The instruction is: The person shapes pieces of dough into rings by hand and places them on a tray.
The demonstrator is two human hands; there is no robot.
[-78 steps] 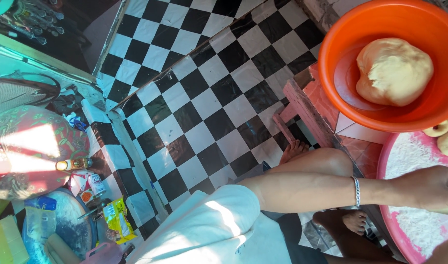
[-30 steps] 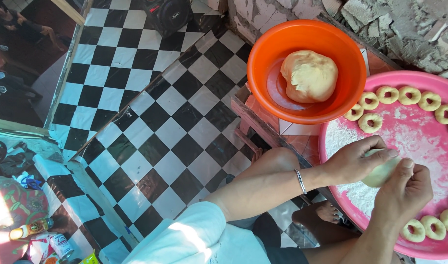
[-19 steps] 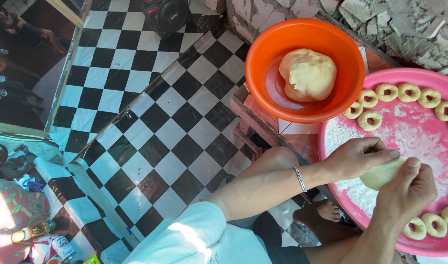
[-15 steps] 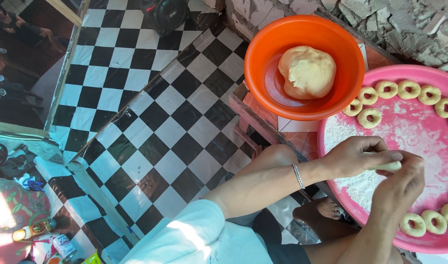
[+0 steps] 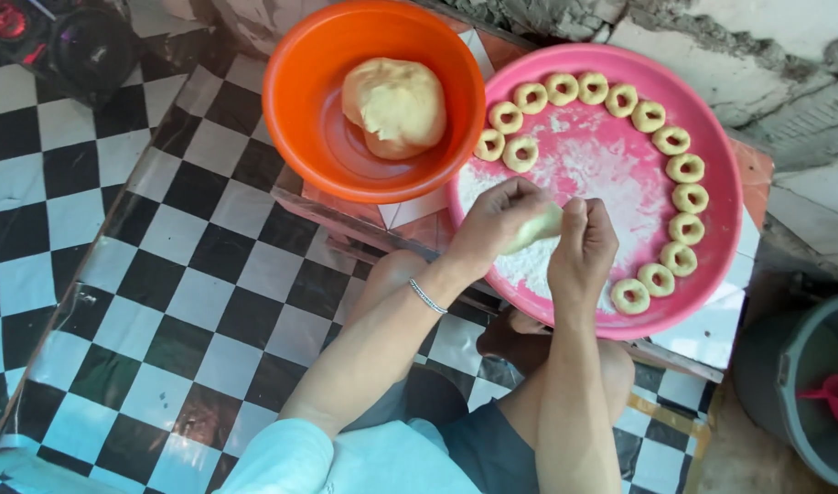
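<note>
Bright daylight falls from above onto my pink tray point(image 5: 712, 146), and its floured middle is nearly washed out to white. The orange bowl point(image 5: 291, 119) left of the tray shows soft sheen inside. Below the tray, my legs sit in shadow. Focus is sharp; the edges bend slightly.

Pale dough piece point(image 5: 540, 227) between hands point(image 5: 542, 238)

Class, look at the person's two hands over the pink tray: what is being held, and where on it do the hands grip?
A small piece of dough, pinched between the left hand and the right hand; it is mostly covered, so the exact grip cannot be told.
</note>
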